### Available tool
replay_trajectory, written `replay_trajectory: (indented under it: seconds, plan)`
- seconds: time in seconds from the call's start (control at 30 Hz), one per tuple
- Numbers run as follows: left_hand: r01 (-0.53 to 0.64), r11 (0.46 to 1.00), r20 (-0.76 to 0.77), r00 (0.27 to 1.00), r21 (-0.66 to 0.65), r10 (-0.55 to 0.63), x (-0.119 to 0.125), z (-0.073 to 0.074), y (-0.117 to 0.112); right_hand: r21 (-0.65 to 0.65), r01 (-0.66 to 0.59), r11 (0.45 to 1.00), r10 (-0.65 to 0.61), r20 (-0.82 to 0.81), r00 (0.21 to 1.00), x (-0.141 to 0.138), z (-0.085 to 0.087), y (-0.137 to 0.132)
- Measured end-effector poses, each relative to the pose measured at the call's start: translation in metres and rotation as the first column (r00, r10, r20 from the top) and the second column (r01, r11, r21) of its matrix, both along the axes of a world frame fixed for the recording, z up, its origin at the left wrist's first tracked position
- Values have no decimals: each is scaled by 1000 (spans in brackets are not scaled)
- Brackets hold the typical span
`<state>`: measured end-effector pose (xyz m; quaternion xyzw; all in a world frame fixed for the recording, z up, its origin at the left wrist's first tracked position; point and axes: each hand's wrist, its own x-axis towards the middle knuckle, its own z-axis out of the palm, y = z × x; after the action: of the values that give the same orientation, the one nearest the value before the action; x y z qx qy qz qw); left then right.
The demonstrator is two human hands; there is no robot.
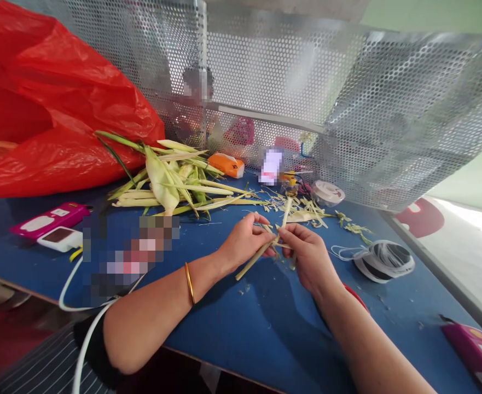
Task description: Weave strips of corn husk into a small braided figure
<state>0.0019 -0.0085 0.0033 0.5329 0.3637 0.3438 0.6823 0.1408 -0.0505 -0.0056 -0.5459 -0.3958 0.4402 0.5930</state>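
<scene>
Above the blue table, my left hand and my right hand meet with their fingertips almost touching. Both pinch a small piece made of pale green corn husk strips, crossed over one another. One strip sticks up between the hands, and another slants down to the left below my left fingers. Where the strips cross is partly covered by my fingers. Beyond the hands lie small husk scraps. A heap of corn husks rests at the back left.
A red plastic bag fills the back left, beside an orange tissue pack. White tape and a thread spool lie to the right. Purple boxes and a white cable are near the edges. A perforated metal screen stands behind.
</scene>
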Motion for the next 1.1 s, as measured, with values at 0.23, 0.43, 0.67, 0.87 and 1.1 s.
replay_trajectory:
  seconds: [0.23,0.43,0.67,0.87,1.1]
  plan:
    - [-64,967,-33,998,-247,57,1,-4,-1,111,70,991,-93,225,970,-1,-8,1]
    - [211,934,1,975,-289,-220,-6,-9,5,212,41,976,-115,353,928,-2,-9,0]
    - [347,846,177,937,-405,-300,-8,-7,9,203,14,979,-101,421,901,0,-10,0]
    - [123,985,14,992,-118,-122,-1,-11,4,181,37,983,-101,359,928,-2,-8,-1]
    - [167,979,-8,985,-119,-170,0,-9,2,74,51,996,-61,135,989,-4,-5,-2]
